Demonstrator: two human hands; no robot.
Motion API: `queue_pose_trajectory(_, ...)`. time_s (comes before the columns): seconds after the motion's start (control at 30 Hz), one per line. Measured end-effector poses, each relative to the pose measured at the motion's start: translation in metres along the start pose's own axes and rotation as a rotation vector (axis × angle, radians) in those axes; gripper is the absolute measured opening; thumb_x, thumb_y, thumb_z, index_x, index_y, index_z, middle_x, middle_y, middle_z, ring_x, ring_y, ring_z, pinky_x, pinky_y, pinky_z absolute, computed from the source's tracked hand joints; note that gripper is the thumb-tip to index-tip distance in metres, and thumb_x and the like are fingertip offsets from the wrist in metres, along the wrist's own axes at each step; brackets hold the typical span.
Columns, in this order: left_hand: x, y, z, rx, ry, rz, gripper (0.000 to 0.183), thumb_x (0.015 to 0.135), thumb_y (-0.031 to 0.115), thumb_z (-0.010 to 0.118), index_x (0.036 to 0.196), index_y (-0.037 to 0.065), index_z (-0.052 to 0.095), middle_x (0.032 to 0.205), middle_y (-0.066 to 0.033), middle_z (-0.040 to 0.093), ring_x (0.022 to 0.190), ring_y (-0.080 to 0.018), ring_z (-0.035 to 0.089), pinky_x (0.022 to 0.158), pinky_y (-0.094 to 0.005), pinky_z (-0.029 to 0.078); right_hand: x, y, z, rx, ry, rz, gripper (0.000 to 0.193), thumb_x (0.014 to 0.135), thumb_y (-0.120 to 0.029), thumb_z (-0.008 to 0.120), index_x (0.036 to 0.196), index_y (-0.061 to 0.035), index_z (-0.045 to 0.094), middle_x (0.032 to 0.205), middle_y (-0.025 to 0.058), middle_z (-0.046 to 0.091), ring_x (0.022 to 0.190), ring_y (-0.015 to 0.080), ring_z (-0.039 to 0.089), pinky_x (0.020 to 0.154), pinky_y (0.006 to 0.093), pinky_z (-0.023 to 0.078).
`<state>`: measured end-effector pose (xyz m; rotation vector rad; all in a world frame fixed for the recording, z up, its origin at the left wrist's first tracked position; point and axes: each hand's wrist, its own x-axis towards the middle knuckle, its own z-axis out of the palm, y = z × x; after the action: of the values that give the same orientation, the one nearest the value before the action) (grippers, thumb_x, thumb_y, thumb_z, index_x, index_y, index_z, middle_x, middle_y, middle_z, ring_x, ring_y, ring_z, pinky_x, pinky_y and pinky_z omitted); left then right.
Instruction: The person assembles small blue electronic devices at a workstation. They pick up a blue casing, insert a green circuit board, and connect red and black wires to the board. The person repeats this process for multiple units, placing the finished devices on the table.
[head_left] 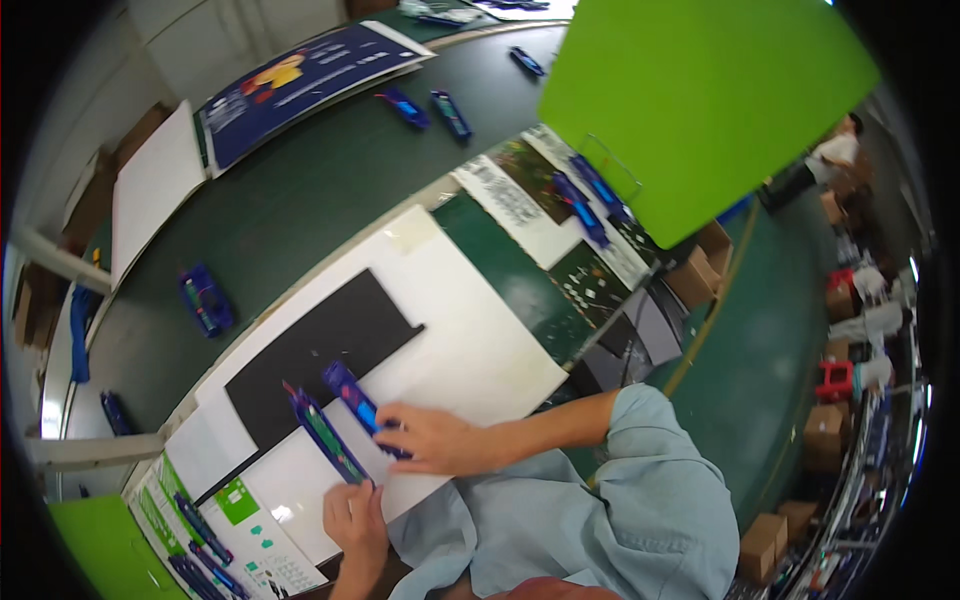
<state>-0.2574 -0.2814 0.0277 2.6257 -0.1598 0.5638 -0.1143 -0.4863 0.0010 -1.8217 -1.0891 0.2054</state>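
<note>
Two hands (435, 440) at blue casings (352, 398), one showing green strip (327, 434) inside.

The right hand (440, 438) covers part of the near end of a blue device (350, 392); the left hand (355, 520) hides the near tip of a blue-green device (328, 438). Beyond the right hand, the top edge crops a large green panel (700, 110). Far to its right, a person (832, 155) appears too small for detail.
</note>
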Motion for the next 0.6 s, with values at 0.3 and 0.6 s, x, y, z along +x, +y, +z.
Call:
queue_pose_trajectory(0.3, 0.017, 0.006, -0.015, 0.002, -0.185, -0.117, 0.016, 0.085, 0.009, 0.082, 0.095, 0.007, 0.070, 0.094, -0.0125, 0.067, 0.076, -0.0349, 0.061, 0.070, -0.0442, 0.047, -0.012, -0.014, -0.009, -0.137, -0.166, -0.009, 0.047, 0.098, -0.026, 0.074, 0.139, -0.0062, 0.062, 0.140, 0.0156, 0.061, 0.110, 0.0326, 0.070, 0.094, 0.0421, 0.059)
queue_pose_trajectory(0.6, 0.157, -0.036, 0.039, -0.043, -0.244, 0.116, 0.017, 0.093, 0.018, 0.077, 0.100, 0.006, 0.066, 0.103, -0.0101, 0.063, 0.100, -0.0335, 0.060, 0.086, -0.0434, 0.048, 0.083, 0.090, -0.155, -0.016, 0.063, 0.451, 0.016, 0.101, -0.006, 0.067, 0.115, -0.0001, 0.072, 0.099, 0.0107, 0.075, 0.088, 0.0190, 0.073, 0.081, 0.0330, 0.058)
